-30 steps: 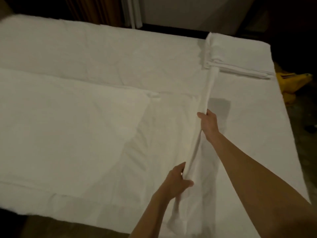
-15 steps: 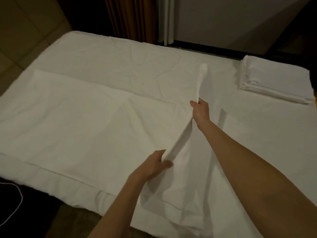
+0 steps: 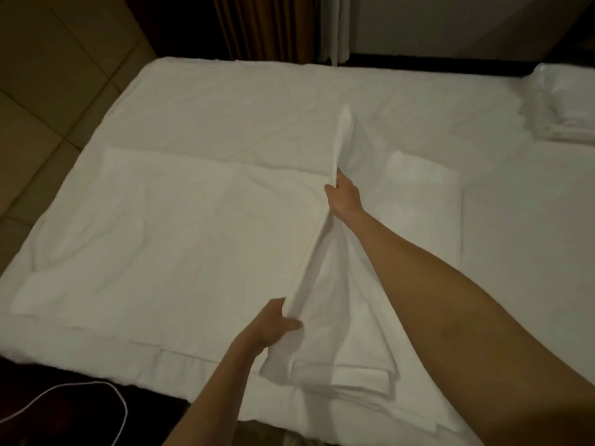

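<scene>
A large white sheet [image 3: 180, 226] lies spread over the left half of the bed [image 3: 257, 101]. Its right edge is raised into a long fold that runs away from me. My left hand [image 3: 273, 326] grips the near end of that fold, thumb on top. Farther out, my right hand [image 3: 344, 196] grips the same fold, and the cloth's far tip sticks up past it. Under my right forearm the sheet lies doubled in flat layers [image 3: 354, 378] near the bed's front edge.
A stack of folded white linen [image 3: 566, 107] sits at the bed's far right corner. A tiled floor [image 3: 54, 78] lies to the left, curtains [image 3: 273, 27] hang behind the bed. A thin white cable [image 3: 119, 407] loops over the dark area at the lower left.
Both hands have carried the raised fold leftward across the bed, away from the linen stack. My view has swung left, so the stack now sits at the right edge.
</scene>
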A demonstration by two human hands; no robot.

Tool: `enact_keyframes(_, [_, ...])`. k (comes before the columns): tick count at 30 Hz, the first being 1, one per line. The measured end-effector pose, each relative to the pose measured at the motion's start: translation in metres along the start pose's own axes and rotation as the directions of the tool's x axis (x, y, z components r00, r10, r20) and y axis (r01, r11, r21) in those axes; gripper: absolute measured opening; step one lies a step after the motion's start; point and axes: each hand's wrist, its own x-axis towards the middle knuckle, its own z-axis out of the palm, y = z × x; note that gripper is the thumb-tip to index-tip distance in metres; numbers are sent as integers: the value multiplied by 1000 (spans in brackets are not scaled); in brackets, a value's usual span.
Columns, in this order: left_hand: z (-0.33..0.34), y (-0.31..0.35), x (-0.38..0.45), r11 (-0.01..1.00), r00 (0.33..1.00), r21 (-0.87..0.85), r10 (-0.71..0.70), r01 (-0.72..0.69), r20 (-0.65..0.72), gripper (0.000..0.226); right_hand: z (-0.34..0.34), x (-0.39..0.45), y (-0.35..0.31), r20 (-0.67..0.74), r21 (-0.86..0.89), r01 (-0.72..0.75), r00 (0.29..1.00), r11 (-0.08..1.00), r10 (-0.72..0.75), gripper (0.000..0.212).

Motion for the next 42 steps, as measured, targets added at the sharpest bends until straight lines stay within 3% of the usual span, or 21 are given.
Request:
enact_keyframes(3, [-30, -50, 33, 997, 992, -34, -77, 74, -101, 20, 56, 8, 22, 162, 12, -188, 970, 982, 184, 69])
enact_keyframes(6, [-42, -93, 59, 978, 965, -67, -207, 199, -162, 58, 90, -17, 67, 243, -325, -168, 936, 931, 254, 63])
enact_keyframes(8, [-41, -113, 64, 952, 946, -15, -306, 306, -108, 68, 103, -54, 106, 342, -518, -156, 864, 841, 371, 55])
enact_keyframes(10, [-40, -122, 61, 919, 922, 74, -385, 388, -47, 39, 107, -98, 140, 420, -684, -113, 747, 721, 516, 53])
enact_keyframes(12, [-46, -132, 64, 910, 912, 68, -409, 409, -13, 16, 106, -140, 165, 409, -782, -77, 686, 618, 602, 58])
enact_keyframes(16, [-64, -133, 66, 882, 898, -182, -406, 434, 173, 30, 103, -186, 177, 331, -913, 96, 742, 397, 583, 74])
enact_keyframes(19, [-63, -128, 55, 876, 903, -233, -386, 422, 188, 28, 107, -191, 178, 298, -943, 152, 784, 298, 544, 60])
enact_keyframes(22, [-59, -124, 52, 892, 917, -222, -365, 395, 164, 47, 107, -191, 186, 330, -928, 189, 819, 322, 470, 33])
enact_keyframes(24, [-60, -125, 53, 910, 916, -121, -384, 397, 121, 45, 103, -190, 190, 378, -904, 225, 817, 363, 435, 27])
enact_keyframes(29, [-61, -134, 62, 912, 911, 27, -410, 409, 39, 19, 96, -186, 189, 431, -852, 186, 780, 490, 453, 26])
enact_keyframes(35, [-53, -142, 82, 877, 909, 239, -398, 418, -126, 17, 97, -198, 201, 458, -812, 136, 752, 567, 475, 37])
enact_keyframes(37, [-50, -136, 93, 888, 916, 238, -361, 395, -172, 33, 96, -195, 203, 510, -768, 99, 692, 632, 511, 38])
enact_keyframes(39, [-48, -129, 101, 882, 938, 335, -267, 330, -220, 48, 91, -186, 205, 561, -715, -17, 584, 699, 587, 30])
enact_keyframes(42, [-45, -127, 109, 871, 956, 428, -140, 242, -256, 34, 79, -169, 209, 571, -632, -220, 516, 743, 638, 21])
